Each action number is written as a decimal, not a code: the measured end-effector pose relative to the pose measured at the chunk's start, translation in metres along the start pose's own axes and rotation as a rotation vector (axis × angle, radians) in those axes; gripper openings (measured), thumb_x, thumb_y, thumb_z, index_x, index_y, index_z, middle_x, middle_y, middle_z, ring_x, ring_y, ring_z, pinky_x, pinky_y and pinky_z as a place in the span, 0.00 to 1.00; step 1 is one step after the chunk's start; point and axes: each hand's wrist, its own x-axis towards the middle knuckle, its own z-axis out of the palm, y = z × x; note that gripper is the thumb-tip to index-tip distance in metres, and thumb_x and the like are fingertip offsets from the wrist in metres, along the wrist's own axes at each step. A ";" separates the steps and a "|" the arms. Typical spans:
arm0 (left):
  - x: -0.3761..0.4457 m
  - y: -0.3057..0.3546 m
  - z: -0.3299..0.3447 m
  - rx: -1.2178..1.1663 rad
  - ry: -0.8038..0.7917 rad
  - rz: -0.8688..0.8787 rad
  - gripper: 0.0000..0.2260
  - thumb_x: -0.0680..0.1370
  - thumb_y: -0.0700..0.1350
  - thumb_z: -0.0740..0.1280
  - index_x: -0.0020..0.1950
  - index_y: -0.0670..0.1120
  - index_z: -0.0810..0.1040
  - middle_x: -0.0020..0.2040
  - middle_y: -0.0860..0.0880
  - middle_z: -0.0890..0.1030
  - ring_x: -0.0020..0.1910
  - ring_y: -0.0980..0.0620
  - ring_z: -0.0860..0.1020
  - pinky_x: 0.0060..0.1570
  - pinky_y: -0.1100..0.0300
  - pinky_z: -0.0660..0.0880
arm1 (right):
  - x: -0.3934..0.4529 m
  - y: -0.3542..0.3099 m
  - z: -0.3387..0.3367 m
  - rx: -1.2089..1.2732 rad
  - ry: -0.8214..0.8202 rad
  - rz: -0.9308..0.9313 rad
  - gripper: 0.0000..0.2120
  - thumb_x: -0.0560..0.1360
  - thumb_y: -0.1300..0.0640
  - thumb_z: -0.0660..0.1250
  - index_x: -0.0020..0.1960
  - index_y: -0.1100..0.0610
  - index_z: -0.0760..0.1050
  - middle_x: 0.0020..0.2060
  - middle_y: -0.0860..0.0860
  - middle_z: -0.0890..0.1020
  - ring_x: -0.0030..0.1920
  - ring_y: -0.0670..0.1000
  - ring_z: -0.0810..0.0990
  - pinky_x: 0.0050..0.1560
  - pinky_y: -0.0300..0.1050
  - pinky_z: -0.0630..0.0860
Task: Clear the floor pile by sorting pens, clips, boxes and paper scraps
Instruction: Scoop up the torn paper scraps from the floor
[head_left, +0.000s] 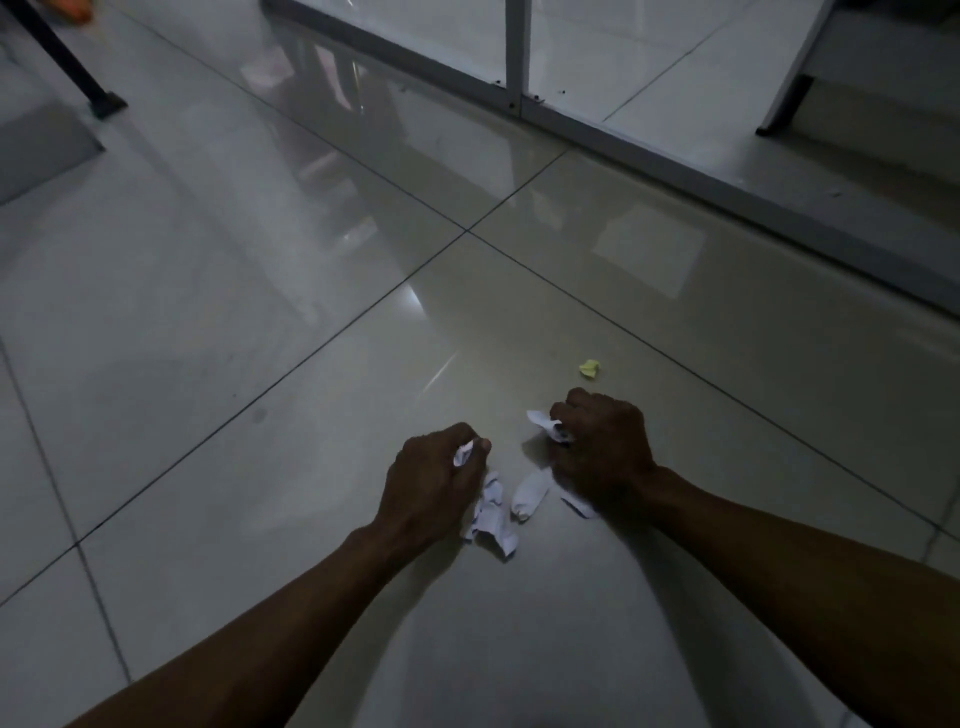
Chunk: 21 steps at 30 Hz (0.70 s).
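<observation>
On the glossy tiled floor, my left hand (434, 480) is closed around a white paper scrap (463, 453) that pokes out between thumb and fingers. My right hand (602, 447) is a fist gripping another white crumpled scrap (543, 422), which sticks out at its left side. Between and below my hands lie loose white crumpled scraps: one long piece (491, 517), a smaller one (529, 494), and a flat bit (577, 505) partly under my right wrist. A small yellow crumpled scrap (589, 368) lies apart on the tile beyond my right hand.
A grey metal frame rail (675, 166) with an upright post (518, 52) runs diagonally across the far right. A black furniture leg (78, 67) stands at the far left, and a white furniture leg (789, 104) at the far right. Something orange (78, 8) shows at the top left.
</observation>
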 end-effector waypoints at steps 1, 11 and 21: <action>-0.008 0.001 0.003 0.064 0.001 0.019 0.14 0.78 0.56 0.58 0.36 0.51 0.72 0.32 0.54 0.73 0.32 0.54 0.74 0.33 0.56 0.70 | 0.002 0.000 -0.004 0.102 0.037 0.080 0.07 0.69 0.57 0.68 0.33 0.57 0.78 0.25 0.50 0.74 0.23 0.49 0.69 0.25 0.39 0.67; -0.037 0.019 0.034 0.289 0.106 0.231 0.08 0.78 0.54 0.59 0.44 0.52 0.67 0.53 0.48 0.77 0.24 0.52 0.71 0.22 0.65 0.64 | 0.012 0.006 -0.042 0.874 0.455 0.834 0.09 0.65 0.69 0.67 0.29 0.71 0.71 0.23 0.56 0.74 0.21 0.52 0.71 0.26 0.41 0.67; -0.010 0.051 0.086 0.418 0.103 0.318 0.23 0.73 0.67 0.62 0.43 0.47 0.74 0.41 0.48 0.77 0.27 0.50 0.76 0.23 0.64 0.66 | -0.020 -0.001 -0.078 1.080 0.667 1.029 0.15 0.67 0.76 0.61 0.27 0.62 0.66 0.16 0.47 0.69 0.16 0.46 0.66 0.21 0.33 0.60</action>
